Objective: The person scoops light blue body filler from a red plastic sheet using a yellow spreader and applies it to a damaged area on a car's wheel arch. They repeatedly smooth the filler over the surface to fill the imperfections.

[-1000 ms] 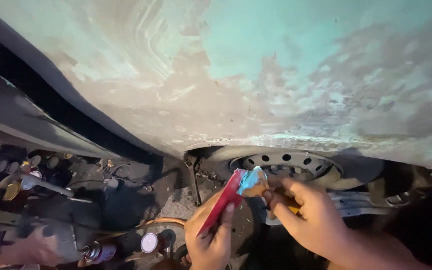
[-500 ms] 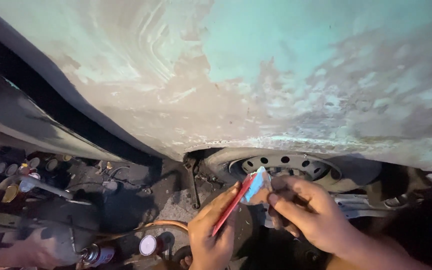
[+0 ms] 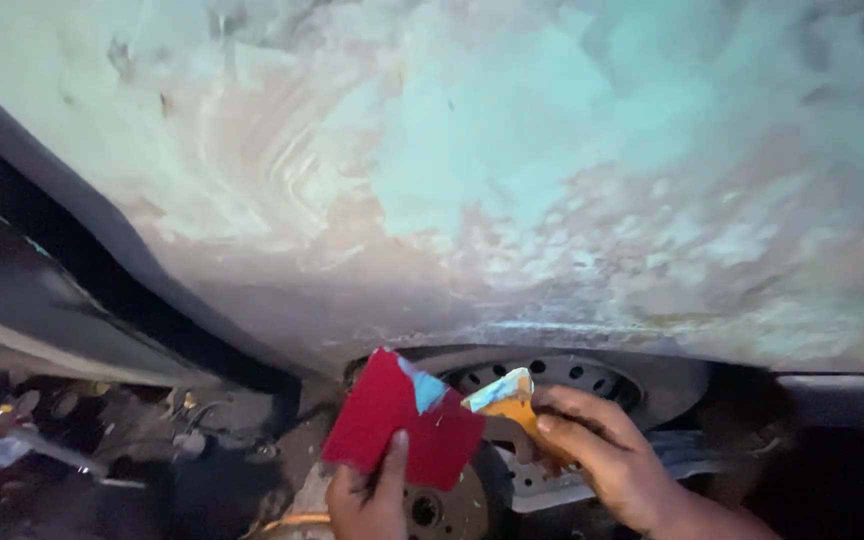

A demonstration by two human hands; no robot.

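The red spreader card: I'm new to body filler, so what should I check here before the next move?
1. Left hand grips the red spreader card: ok.
2. Right hand holds the small orange-handled scraper: ok.
3. Scraper tip meets the card's edge: ok, they appear to touch.
4. Filler on the card: ok, a light blue smear near its top edge.
5. Sanded car panel within reach above both hands: ok.
6. Panel free of dust: cannot tell.

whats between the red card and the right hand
In the head view, a small spreader smeared with pale blue and orange filler lies between the red card and the right hand. The right hand holds it; its tip seems to touch the card's edge.
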